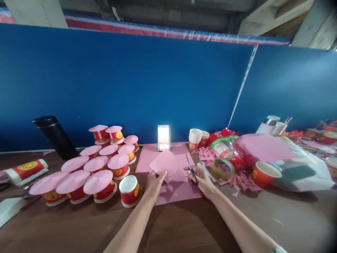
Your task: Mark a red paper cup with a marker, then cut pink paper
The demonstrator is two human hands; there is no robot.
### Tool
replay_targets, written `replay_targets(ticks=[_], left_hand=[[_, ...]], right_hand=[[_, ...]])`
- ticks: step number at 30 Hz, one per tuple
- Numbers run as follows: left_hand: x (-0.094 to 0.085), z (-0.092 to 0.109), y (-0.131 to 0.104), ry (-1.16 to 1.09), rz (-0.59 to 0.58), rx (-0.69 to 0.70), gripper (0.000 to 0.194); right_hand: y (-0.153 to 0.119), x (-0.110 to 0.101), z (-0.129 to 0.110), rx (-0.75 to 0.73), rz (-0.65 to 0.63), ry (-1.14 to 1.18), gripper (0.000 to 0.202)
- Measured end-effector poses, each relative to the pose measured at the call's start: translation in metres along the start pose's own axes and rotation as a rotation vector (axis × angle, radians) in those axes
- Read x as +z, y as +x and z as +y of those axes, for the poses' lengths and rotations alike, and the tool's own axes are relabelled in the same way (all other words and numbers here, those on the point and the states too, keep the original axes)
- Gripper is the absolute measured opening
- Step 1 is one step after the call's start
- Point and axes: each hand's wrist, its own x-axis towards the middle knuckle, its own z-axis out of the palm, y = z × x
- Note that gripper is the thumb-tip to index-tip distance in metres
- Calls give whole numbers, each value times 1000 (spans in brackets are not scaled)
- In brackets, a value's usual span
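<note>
My left hand (155, 183) pinches a piece of pink paper (167, 164) by its lower left edge. A round outline shows on the piece; its upper and right edge is curved, while a corner sticks out at the left. My right hand (202, 181) is wrapped round the dark handles of a pair of scissors (194, 175), whose blades point up and away from me. The scissors are a little right of the piece, not touching it. Beneath both hands lie pink paper sheets (181, 195) on the brown table.
Left stand several red paper cups with pink cone tops (98, 182) and one uncovered cup (130, 190). A black bottle (55, 137) is behind them. Right lie a tape roll (222, 169), pink scraps (246, 181), another cup (265, 174) and a plastic bag (313, 172). A blue partition (147, 80) rises behind.
</note>
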Motion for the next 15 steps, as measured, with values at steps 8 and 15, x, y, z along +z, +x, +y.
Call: replay_targets(ticks=[8,15], left_hand=[[1,1,-2,89,66,53,30],[1,-2,-1,-49,-44,53,30]], right_hand=[[11,-12,7,-155,434,-123,43],[15,-21,9,-227,542,-468,44]])
